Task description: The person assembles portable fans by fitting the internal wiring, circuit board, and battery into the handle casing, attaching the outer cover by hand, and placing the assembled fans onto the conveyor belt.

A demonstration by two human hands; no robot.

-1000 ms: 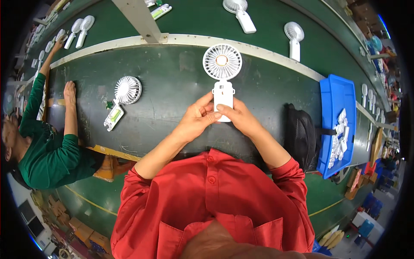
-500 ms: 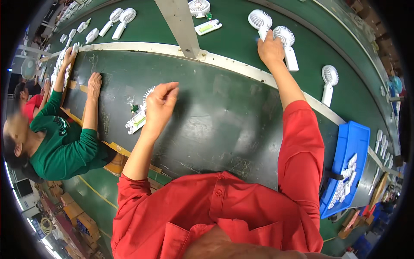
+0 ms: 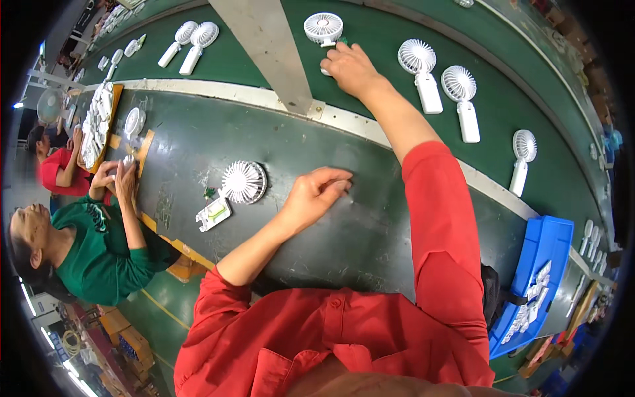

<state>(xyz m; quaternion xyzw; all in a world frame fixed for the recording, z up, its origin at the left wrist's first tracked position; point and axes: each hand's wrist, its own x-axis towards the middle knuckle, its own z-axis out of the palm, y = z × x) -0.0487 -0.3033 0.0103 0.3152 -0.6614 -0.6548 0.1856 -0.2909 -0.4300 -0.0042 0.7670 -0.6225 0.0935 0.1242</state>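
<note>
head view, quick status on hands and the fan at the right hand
Right hand at white handheld fan, grip hidden. Left hand loosely curled over dark bench, nothing visible in it. Metal post left of right hand, not across its reach.

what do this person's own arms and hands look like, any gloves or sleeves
The left hand and right hand are both bare, without gloves. The left sleeve and right sleeve are plain red cloth, each ending on the forearm short of the wrist. They belong to a red shirt with a buttoned front.
</note>
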